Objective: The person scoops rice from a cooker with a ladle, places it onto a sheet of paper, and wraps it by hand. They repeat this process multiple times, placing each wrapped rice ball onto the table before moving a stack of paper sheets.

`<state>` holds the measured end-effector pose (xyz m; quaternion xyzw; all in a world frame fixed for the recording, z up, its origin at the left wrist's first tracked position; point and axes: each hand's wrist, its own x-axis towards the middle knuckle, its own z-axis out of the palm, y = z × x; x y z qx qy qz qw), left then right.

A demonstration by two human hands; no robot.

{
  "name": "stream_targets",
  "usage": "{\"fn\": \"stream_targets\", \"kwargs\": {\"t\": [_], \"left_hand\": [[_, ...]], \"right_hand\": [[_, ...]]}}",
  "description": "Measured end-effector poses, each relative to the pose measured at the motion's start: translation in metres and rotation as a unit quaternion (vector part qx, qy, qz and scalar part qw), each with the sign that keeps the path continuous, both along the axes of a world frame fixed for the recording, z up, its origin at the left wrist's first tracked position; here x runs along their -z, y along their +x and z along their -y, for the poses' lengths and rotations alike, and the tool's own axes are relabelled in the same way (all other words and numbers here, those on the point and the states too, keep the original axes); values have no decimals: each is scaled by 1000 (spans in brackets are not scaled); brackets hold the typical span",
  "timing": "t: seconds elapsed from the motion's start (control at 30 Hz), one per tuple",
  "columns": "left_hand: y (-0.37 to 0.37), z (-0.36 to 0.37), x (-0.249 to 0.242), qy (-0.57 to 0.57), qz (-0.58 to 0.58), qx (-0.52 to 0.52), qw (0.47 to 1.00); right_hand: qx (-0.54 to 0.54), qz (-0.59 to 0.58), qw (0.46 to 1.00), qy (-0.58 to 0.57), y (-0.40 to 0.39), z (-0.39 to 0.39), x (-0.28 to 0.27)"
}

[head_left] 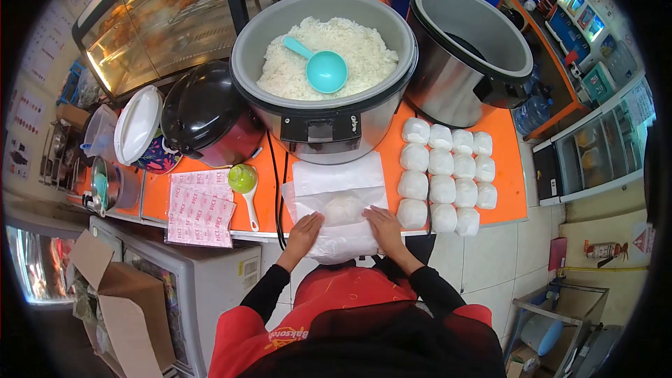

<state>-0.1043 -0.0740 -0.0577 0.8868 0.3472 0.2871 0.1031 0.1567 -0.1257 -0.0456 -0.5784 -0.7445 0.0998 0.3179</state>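
A mound of rice (343,208) lies on a white sheet of wrapping paper (339,176) at the table's front edge, partly covered by the paper. On its left side my left hand (303,234) has its fingers closed on the near part of the sheet. My right hand (384,228) grips the same sheet on the other side. Beyond it stands a large open rice cooker (327,124) full of cooked rice (381,56), with a turquoise scoop (327,71) resting on top. Rows of white wrapped rice parcels (442,189) sit right of my right hand.
Left on the orange table (514,168) are pink printed wrappers (201,210), a white rice paddle (250,203) with a green ball-shaped thing (242,178), and a dark lidded cooker (210,115). Another open cooker (455,63) stands back right. A cardboard box (126,308) is below left.
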Motion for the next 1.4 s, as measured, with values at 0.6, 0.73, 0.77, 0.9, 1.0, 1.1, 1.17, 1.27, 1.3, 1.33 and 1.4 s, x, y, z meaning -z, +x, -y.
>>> {"fn": "stream_targets", "kwargs": {"t": [0.6,0.73,0.77,0.9,1.0,1.1,1.17,1.27,1.3,1.33,1.4], "left_hand": [[34,-34,4,-133,-140,-64,979],[40,-7,8,-14,-206,-99,973],[42,-1,6,-50,-173,-102,978],[64,10,-16,-183,14,-72,980],[101,12,-42,-378,285,-175,864],[130,0,-34,-499,445,-255,698],[134,-15,-40,-588,471,-213,623],[157,-4,-72,-595,464,-135,642],[167,-1,-72,-573,411,-86,703],[178,6,-71,-545,357,-37,758],[200,19,-74,-438,256,56,860]], "right_hand": [[-7,32,995,-99,-24,-39,9],[-31,-24,994,-99,-26,-24,-2],[-46,-31,992,-110,-24,-22,-5],[-69,-43,987,-141,-21,-20,0],[-65,-89,983,-149,-22,-22,18],[-31,-269,942,-199,-25,-27,28],[-22,-531,824,-194,-25,-27,6],[55,-779,583,-223,1,-17,-52],[84,-756,606,-235,11,-12,-74],[113,-730,626,-249,25,-2,-95],[156,-720,639,-219,53,21,-92]]}}
